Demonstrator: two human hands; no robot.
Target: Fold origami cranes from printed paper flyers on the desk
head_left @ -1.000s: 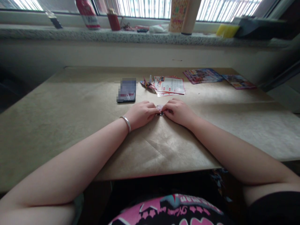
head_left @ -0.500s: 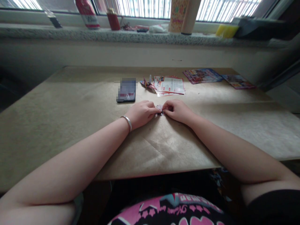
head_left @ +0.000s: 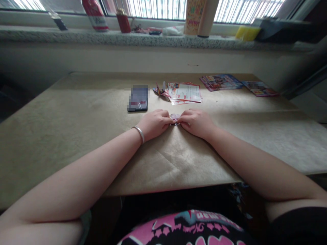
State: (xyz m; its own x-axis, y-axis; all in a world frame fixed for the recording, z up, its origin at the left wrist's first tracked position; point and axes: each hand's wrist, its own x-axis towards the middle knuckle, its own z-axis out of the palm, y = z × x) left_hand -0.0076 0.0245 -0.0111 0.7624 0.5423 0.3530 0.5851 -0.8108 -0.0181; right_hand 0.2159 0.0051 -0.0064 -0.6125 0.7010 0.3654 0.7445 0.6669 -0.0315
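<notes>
Between my fingertips, on the tabletop, is a small clear, shiny piece with pink and dark parts (head_left: pixel 175 117); it is too small and covered to name. My left hand (head_left: pixel 155 124), with a silver bangle (head_left: pixel 139 134) at the wrist, has its fingers closed on the piece's left edge. From the other side, my right hand (head_left: pixel 195 121) pinches its right edge, thumb and fingers together. Both hands rest low on the table (head_left: pixel 76 136). Just beyond them lie printed paper cards (head_left: pixel 187 92) and a crumpled colourful wrapper (head_left: pixel 161 91).
A dark phone (head_left: pixel 138 98), partly blurred, lies beyond my left hand. Colourful printed packets (head_left: pixel 221 82) are at the back right, with another packet (head_left: pixel 259 88) beside them. A stone windowsill (head_left: pixel 148 40) behind the table carries a red can (head_left: pixel 95 15), tall containers and a yellow item.
My right hand's fingers have closed in, and the gap inside its grip is gone. The small piece shows a little more pink between the hands. My left hand is nearly still.
</notes>
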